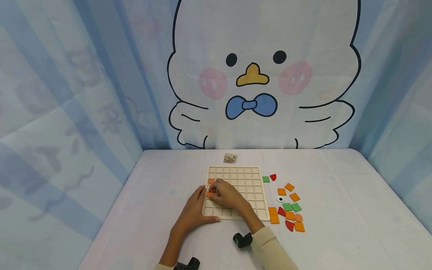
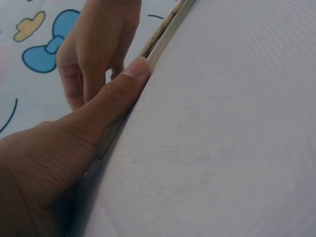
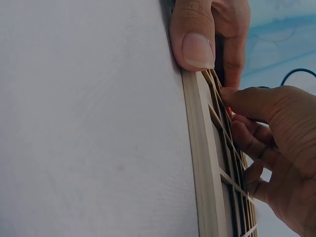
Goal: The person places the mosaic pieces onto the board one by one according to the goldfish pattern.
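Observation:
A pale wooden grid board (image 1: 248, 187) lies flat on the table. Along its left edge my left hand (image 1: 195, 208) rests with fingers extended, its thumb stretched along the front edge; the left wrist view shows that thumb (image 2: 118, 91) against the rim. My right hand (image 1: 227, 194) reaches over the left columns and pinches a small orange piece (image 1: 210, 195) at the board. Only a sliver of this piece (image 3: 229, 111) shows beside the right fingertips in the right wrist view. Another orange piece (image 1: 210, 181) sits in a cell just behind it.
Right of the board lie loose pieces: orange squares (image 1: 299, 227), an orange rectangle (image 1: 273, 215), green pieces (image 1: 296, 207), red quarter circles (image 1: 289, 225), an orange disc (image 1: 298, 218) and a white eye-like disc (image 1: 280, 199). A small patterned card (image 1: 230, 158) lies behind the board.

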`<control>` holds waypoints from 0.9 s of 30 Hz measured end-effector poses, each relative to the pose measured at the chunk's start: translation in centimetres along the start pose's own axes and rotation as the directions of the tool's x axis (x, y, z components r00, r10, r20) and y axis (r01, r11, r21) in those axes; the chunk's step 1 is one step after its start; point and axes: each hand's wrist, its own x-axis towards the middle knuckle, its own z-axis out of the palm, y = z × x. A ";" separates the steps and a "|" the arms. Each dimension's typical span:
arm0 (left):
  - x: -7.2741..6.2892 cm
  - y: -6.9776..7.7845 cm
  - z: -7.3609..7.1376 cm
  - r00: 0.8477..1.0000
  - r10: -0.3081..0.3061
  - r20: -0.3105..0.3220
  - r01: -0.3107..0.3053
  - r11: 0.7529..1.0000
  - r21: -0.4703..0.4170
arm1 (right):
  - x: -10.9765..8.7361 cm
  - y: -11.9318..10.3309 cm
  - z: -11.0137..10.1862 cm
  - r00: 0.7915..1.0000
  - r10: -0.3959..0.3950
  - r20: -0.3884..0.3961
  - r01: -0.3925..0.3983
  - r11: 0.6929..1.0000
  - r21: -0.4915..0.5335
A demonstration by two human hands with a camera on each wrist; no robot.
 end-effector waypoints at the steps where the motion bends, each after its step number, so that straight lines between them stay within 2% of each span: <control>1: 0.0 0.0 0.0 1.000 0.000 0.000 0.000 1.000 -0.001 | 0.0 0.0 0.0 1.000 0.002 0.001 -0.002 1.000 -0.002; 8: 0.1 -0.2 0.2 1.000 0.000 -0.001 0.000 1.000 0.002 | -0.3 0.0 -0.1 0.999 0.036 0.020 -0.036 0.999 0.004; 14: 0.1 -0.2 0.3 1.000 -0.002 -0.001 0.002 1.000 -0.003 | -1.6 0.3 -1.1 1.000 0.020 -0.001 -0.020 1.000 0.001; 22: 0.1 0.0 0.2 1.000 -0.027 -0.006 0.027 1.000 -0.011 | -4.8 1.2 -4.3 0.997 0.072 -0.031 -0.073 0.997 -0.013; 27: 0.0 0.3 0.1 0.999 -0.038 -0.004 0.038 0.999 -0.020 | -7.3 2.2 -6.7 0.995 0.077 -0.066 -0.080 0.996 -0.044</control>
